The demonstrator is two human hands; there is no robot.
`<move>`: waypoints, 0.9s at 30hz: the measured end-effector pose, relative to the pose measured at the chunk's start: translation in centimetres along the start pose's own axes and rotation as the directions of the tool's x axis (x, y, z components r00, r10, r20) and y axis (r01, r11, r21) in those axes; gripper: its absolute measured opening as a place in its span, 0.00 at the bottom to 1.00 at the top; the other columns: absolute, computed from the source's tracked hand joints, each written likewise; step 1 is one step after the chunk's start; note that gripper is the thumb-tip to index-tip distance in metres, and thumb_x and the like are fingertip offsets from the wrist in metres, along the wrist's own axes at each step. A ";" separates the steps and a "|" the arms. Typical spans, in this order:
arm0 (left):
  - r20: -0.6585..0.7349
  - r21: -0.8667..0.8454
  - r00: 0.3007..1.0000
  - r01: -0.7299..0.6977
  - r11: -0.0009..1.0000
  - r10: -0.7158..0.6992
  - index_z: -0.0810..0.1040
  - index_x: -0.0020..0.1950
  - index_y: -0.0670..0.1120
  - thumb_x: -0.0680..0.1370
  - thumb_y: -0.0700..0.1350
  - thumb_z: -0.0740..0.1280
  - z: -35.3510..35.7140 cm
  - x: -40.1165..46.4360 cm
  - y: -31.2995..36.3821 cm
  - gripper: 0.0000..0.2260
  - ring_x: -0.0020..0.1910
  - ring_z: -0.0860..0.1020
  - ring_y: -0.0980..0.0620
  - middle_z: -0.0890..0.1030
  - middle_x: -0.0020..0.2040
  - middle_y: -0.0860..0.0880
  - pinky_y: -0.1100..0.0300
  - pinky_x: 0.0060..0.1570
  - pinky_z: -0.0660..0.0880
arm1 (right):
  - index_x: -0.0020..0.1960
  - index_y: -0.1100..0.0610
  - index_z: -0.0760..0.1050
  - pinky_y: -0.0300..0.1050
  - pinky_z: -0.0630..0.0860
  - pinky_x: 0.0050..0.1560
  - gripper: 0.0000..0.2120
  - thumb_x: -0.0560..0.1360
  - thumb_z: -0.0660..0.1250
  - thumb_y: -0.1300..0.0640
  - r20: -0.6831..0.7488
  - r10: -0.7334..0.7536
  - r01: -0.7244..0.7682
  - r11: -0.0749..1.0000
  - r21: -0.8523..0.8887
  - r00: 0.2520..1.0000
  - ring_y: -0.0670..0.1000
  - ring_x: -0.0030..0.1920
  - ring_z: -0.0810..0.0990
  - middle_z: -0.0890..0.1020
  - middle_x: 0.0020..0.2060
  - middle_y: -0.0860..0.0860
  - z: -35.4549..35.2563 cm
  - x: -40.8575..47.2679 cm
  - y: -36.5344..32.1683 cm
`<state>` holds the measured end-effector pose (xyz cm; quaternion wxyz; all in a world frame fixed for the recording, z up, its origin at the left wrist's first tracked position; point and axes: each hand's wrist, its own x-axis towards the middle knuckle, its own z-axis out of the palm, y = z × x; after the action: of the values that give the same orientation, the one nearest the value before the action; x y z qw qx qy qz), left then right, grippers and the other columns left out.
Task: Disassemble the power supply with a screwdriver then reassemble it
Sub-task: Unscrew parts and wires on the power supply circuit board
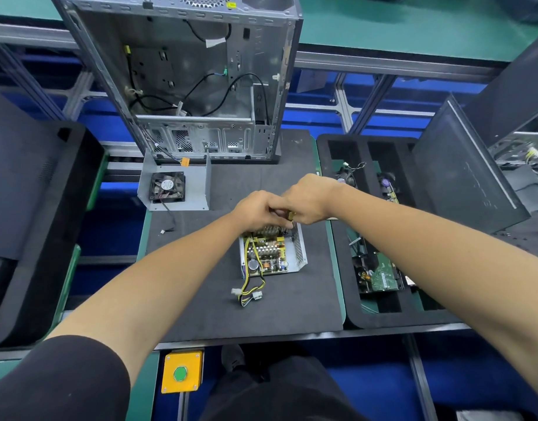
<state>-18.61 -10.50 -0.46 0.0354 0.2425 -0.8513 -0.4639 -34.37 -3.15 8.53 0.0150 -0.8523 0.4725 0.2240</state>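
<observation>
The opened power supply (270,253) is placed near the middle of the dark mat (292,308), with its circuit board exposed. At its far end a small yellow-handled tool (291,214), probably the screwdriver, is gripped by the right hand (307,200), while the left hand (255,209) is curled beside it; what is pinched cannot be told. The board is judged fragile, so the stiff metal walls should be held. No writing can be read.

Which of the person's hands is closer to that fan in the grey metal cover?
Left. The left hand is just right of the fan, over the power supply; the right hand is farther right.
</observation>
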 end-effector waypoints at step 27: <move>-0.004 -0.080 1.000 0.028 0.996 -0.029 0.79 0.43 0.49 0.67 0.50 0.84 -0.3 -0.2 0.3 0.15 0.37 0.72 0.57 0.78 0.34 0.52 0.57 0.41 0.70 | 0.57 0.47 0.67 0.45 0.55 0.29 0.08 0.78 0.59 0.49 0.023 0.000 0.001 0.998 -0.059 1.000 0.58 0.32 0.71 0.82 0.39 0.53 -0.6 0.3 0.3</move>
<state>-18.48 -10.54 0.00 0.0405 0.2541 -0.8284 -0.4975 -34.25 -3.73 8.96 -0.0048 -0.8497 0.4653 0.2479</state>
